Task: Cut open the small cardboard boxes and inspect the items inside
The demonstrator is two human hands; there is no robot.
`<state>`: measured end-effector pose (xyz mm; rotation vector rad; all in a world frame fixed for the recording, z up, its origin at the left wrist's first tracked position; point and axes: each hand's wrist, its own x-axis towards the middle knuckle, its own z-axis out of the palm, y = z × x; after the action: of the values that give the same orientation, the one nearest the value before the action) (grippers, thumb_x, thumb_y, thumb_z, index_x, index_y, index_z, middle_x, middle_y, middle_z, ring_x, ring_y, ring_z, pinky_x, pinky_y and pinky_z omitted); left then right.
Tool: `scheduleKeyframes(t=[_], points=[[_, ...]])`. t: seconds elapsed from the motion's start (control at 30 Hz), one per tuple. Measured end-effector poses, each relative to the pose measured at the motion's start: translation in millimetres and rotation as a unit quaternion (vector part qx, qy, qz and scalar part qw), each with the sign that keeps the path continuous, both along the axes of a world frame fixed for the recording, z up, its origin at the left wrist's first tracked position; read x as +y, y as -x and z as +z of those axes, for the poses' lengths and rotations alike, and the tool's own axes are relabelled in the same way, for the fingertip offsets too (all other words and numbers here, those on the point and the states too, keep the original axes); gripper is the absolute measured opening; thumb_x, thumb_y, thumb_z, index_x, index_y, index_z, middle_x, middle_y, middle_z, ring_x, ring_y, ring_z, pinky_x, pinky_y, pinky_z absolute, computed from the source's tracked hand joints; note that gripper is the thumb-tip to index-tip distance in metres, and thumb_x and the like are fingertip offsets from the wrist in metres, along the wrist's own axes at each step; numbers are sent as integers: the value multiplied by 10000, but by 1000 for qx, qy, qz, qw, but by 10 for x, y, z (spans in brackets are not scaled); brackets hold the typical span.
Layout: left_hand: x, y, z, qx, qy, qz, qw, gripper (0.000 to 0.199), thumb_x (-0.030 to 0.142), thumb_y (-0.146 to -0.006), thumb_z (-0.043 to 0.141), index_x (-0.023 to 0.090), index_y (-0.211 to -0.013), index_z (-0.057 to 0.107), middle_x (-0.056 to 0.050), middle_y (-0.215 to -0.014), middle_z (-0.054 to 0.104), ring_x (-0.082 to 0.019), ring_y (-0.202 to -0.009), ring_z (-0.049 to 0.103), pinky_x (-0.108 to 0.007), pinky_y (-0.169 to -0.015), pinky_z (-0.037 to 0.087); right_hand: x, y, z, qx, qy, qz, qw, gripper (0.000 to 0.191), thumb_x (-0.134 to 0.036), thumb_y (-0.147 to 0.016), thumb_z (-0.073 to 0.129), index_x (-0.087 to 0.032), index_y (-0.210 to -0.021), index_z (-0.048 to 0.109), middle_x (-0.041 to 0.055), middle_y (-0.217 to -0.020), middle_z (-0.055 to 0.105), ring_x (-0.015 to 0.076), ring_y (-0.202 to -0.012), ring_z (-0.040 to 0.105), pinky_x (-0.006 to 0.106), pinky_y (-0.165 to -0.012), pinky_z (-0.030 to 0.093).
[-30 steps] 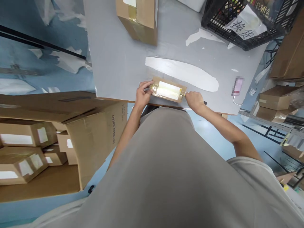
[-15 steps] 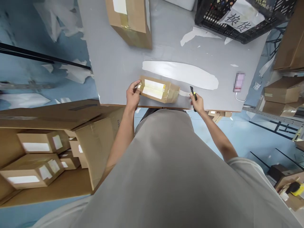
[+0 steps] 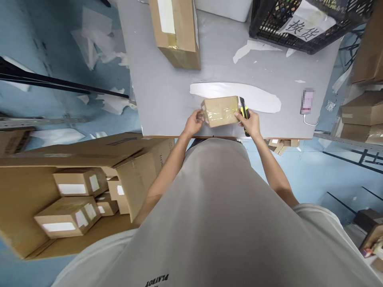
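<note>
A small cardboard box (image 3: 222,107) is in both hands close to the near edge of the counter (image 3: 167,99), a little left of the middle of that edge, with shiny tape (image 3: 223,115) across the side that faces up. The left hand (image 3: 194,122) is at the box's left end, its fingers bent and partly closed around that end, though the undersides of the fingertips are hidden. The right hand (image 3: 250,122) has its fingers closed on a black and yellow utility knife (image 3: 245,113), and its thumb rests against the box's right end (the knife stands just beside that end, its tip towards the far edge). Just behind the box lies a long white sheet (image 3: 265,97), roughly parallel to the near edge. A pink item (image 3: 307,101), blurred over, lies near the right edge with a white cable (image 3: 309,123). A black crate (image 3: 255,30) with a handwritten paper sign (image 3: 305,22) occupies the far right corner, and a larger taped box (image 3: 182,40) sits towards the far left corner. Below the near left corner, a big open carton (image 3: 142,181) holds several labelled boxes (image 3: 62,217)
</note>
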<state>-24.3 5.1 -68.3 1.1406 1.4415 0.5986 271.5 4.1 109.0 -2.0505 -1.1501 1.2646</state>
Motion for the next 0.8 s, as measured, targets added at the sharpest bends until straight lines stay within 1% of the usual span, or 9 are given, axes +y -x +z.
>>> scheduleKeyframes(t=[0.07,0.1,0.2,0.27,0.37,0.43,0.53,0.63,0.8], points=[[22,-82,72,-4,16,-51,999,472,394,-820,799,206,-1253,795,-173,-1315,834,-309,-1127,787,-568,-1144,623,27,-63,66,-53,-1,31,998,486,-654,-987,798,-192,-1138,792,34,-999,817,177,-647,749,317,-705,663],[50,-86,132,-4,7,-56,998,436,412,-848,791,208,-1234,803,-165,-1309,839,-305,-1126,787,-557,-1137,626,31,-73,82,-77,1,48,996,474,-645,-1018,761,-189,-1146,797,38,-985,815,194,-665,763,334,-739,664],[218,-26,401,-19,-65,-4,998,404,496,-1001,715,227,-1290,802,-135,-1391,821,-272,-1186,779,-453,-1098,639,11,-37,94,-136,6,84,987,476,-627,-1101,639,-185,-1169,800,61,-975,811,251,-768,799,364,-799,654],[371,2,621,-35,-104,15,994,382,525,-1072,679,239,-1288,813,-112,-1363,830,-250,-1177,780,-404,-1070,639,-5,6,112,-169,5,99,981,465,-594,-1134,585,-184,-1203,791,88,-1040,824,276,-857,806,371,-834,643],[563,-39,893,-38,-128,-27,991,275,434,-985,822,218,-1154,854,-85,-1204,858,-256,-1075,788,-428,-1031,654,-17,57,223,-230,14,128,965,434,-544,-1154,558,-177,-1227,777,143,-1139,836,313,-996,801,388,-921,620],[627,-89,994,-38,-128,-57,989,203,349,-937,852,206,-1079,870,-78,-1128,863,-261,-1016,788,-451,-1010,663,-37,102,357,-274,19,147,950,435,-523,-1166,536,-167,-1261,766,182,-1179,837,341,-1075,792,409,-979,603],[636,-128,1039,-44,-122,-68,989,176,285,-932,832,196,-1075,884,-87,-1125,868,-266,-999,791,-466,-999,671,-123,250,587,-288,15,161,944,516,-495,-1207,406,-158,-1483,683,195,-1224,841,354,-1122,798,431,-1016,600],[614,-113,1019,-57,-112,-68,990,192,282,-933,841,191,-1095,888,-96,-1149,871,-280,-1036,792,-479,-1017,675,-246,512,735,-235,29,195,952,591,-455,-1223,316,-167,-1697,520,160,-1231,858,331,-1078,829,427,-1015,617],[631,-76,946,-88,-99,-74,988,195,272,-925,849,198,-1099,896,-98,-1165,877,-303,-1095,794,-505,-1066,673,-311,964,715,-210,89,286,931,627,-406,-1218,402,-176,-1799,441,141,-1222,881,316,-1108,848,428,-1086,616]])
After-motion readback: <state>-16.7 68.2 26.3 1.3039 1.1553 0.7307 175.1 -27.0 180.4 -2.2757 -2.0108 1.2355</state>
